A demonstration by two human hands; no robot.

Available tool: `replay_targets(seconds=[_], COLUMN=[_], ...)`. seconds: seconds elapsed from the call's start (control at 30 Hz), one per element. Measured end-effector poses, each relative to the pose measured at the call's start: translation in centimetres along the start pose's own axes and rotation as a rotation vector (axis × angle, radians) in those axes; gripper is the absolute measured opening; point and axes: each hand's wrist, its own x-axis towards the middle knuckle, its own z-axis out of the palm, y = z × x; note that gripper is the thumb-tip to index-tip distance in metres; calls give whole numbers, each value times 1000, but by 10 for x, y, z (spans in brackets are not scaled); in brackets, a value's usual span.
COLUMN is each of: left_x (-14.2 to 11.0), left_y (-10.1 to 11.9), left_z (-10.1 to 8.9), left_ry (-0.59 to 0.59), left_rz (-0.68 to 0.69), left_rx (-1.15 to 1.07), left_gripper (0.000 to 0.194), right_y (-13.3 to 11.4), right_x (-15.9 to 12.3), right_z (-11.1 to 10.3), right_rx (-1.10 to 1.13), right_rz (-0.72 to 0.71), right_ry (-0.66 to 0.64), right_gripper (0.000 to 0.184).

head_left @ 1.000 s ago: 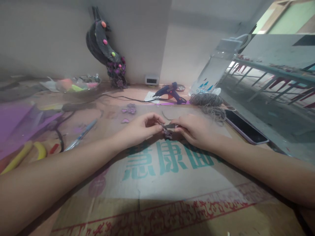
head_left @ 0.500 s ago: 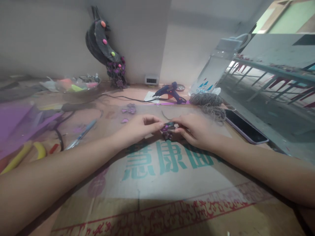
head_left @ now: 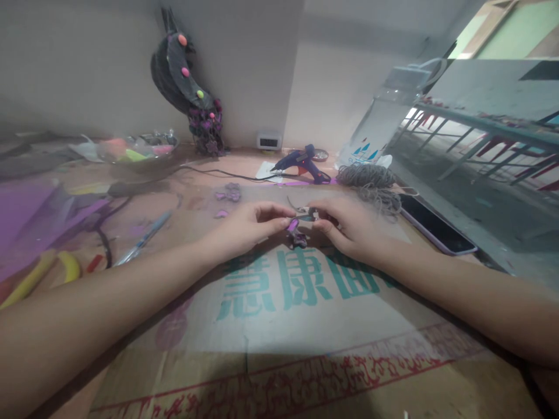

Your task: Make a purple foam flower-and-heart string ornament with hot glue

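Observation:
Over the printed cardboard sheet (head_left: pixel 283 331), my left hand (head_left: pixel 247 233) pinches a small purple-and-grey flower piece (head_left: pixel 297 235) between thumb and forefinger; its lower part hangs under the fingertips. Facing it, my right hand (head_left: pixel 343 227) is closed, its thumb and forefinger around a small dark bit with a pale spot, too small to make out. A thin grey strand (head_left: pixel 292 202) curls up behind the fingertips. More purple flower pieces (head_left: pixel 229 193) lie beyond my left hand.
A blue glue gun (head_left: pixel 301 163) stands at the back, its cord running left. Grey yarn (head_left: pixel 367 177), a phone (head_left: pixel 437 224) and a clear bottle (head_left: pixel 375 122) are on the right. On the left lie a pen (head_left: pixel 146 235) and purple sheets (head_left: pixel 30 227). A grey crescent decoration (head_left: pixel 174 73) leans against the wall.
My fingertips have moved slightly apart, and more of the purple flower piece shows between them. The right thumb and forefinger have shifted a little. Both forearms stay in place.

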Motion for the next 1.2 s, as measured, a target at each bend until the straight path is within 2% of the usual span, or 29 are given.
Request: replay_targets(seconds=[0.23,0.47,0.9,1.2], left_x=[-1,-1,0,1], left_y=[3,-3,-1,-5], left_z=[1,-2,-1,-2], left_ry=[29,23,13,12], left_rz=[-50,-41,-49,-63], left_rx=[-46,7,-74,-50], left_gripper=[17,27,21,23], right_y=[1,-3,-7,-5], right_x=[0,1,3,4], right_z=[0,-4,-6,-5], right_rx=[-47,-88,-105,-114], right_rz=[-61,-68,-26,-54], right_ry=[23,-104,-155,-136], right_gripper=[33,35,34,34])
